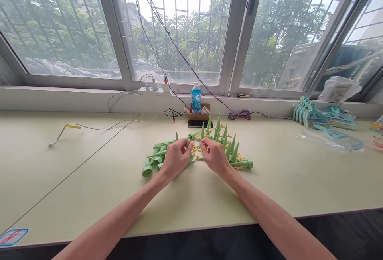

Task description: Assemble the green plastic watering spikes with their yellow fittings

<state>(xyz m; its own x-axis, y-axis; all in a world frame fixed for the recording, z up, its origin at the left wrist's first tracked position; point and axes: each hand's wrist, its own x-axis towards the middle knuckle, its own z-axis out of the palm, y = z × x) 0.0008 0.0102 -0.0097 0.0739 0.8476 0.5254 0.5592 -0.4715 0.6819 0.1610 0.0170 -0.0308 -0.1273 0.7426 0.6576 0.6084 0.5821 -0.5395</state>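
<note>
A heap of green plastic cone spikes (160, 153) lies on the pale table (89, 172), some flat on the left, several standing upright (232, 148) on the right. Small yellow parts (197, 147) are scattered among them. My left hand (176, 158) rests on the heap with fingers curled in a pinch near a green spike. My right hand (214, 156) is beside it, fingers pinched over the yellow parts. What each pinch holds is too small to make out.
A blue bottle (196, 97) and a small cardboard box (198, 115) stand by the window sill, with a dark phone (199, 123) in front. Cables (242, 114) and a white USB lead (66, 130) lie across the table. Teal plastic items (311, 115) and bags sit at the right.
</note>
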